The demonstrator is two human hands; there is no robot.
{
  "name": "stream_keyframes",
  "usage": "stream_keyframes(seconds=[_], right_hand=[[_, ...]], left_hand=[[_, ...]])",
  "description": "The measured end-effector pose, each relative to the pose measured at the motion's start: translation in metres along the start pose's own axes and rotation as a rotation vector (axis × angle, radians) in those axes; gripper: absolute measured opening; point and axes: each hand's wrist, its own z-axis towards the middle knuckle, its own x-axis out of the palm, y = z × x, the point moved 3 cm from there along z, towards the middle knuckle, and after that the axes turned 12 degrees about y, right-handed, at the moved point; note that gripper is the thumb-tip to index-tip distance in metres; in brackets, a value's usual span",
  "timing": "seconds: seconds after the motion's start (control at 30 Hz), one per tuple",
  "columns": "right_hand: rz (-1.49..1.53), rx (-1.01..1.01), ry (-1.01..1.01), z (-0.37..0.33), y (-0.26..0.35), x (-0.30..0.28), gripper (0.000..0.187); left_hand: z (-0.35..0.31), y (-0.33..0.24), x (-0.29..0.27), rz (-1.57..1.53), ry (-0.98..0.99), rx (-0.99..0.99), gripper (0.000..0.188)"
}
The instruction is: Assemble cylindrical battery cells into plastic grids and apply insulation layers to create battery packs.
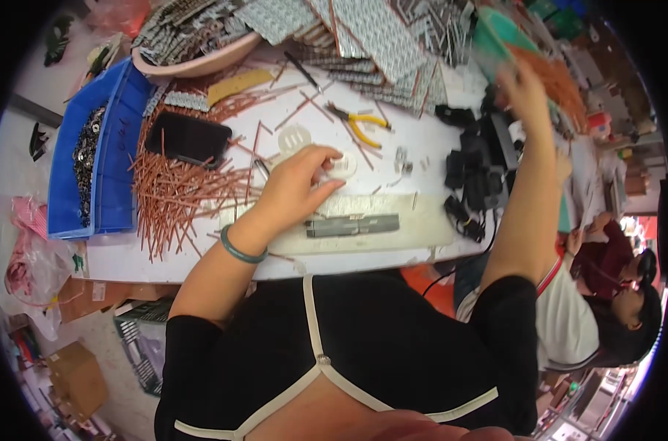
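My left hand (302, 181) rests low over the table, its curled fingers and thumb at the edges of a small white round disc (342, 165). A second pale disc with slots (295, 138) lies just beyond it. Out to the far right, my right hand (523, 92) is smeared by motion beside a green basin (499, 40); its fingers and anything in them cannot be made out. A dark grey slotted bar (353, 225) lies on a pale flat board (422, 231) close to me. Yellow-handled pliers (359, 123) lie beyond my left hand.
At left, a blue bin (121, 147) holds small metal parts. Thin copper-coloured rods (179, 195) and a black phone (189, 138) lie beside it. Patterned metal sheets (370, 37) and a pink basin (201, 67) are at the back. Black devices (477, 165) stand right; another person (576, 323) sits beyond.
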Motion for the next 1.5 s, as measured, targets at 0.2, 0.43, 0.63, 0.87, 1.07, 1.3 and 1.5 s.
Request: stream_keyframes(seconds=[0.2,0.43,0.63,0.87,1.07,1.3,1.5], right_hand=[[-0.232,0.078,0.004,0.012,0.048,0.003,0.053],[-0.107,-0.386,0.501,-0.112,0.109,0.123,0.036],[-0.096,-0.302,0.481,-0.118,0.105,0.128,0.018],[0.242,-0.203,0.651,-0.100,0.095,0.104,0.021],[0.378,-0.024,0.389,-0.041,0.068,0.052,0.018],[0.058,-0.214,0.843,-0.074,0.089,0.118,0.027],[0.128,-0.127,0.842,-0.089,0.091,0.126,0.025]], left_hand=[[0.006,0.000,-0.008,-0.034,0.000,-0.014,0.032],[0.003,0.002,0.000,0.010,0.031,0.004,0.027],[0.000,0.003,-0.003,0.006,0.055,0.002,0.025],[0.001,0.002,-0.004,-0.022,0.074,-0.015,0.025],[0.002,0.004,-0.002,-0.006,0.154,0.007,0.028],[0.003,0.007,-0.001,0.008,0.172,0.083,0.028],[0.003,0.013,0.000,-0.037,0.201,0.064,0.028]])
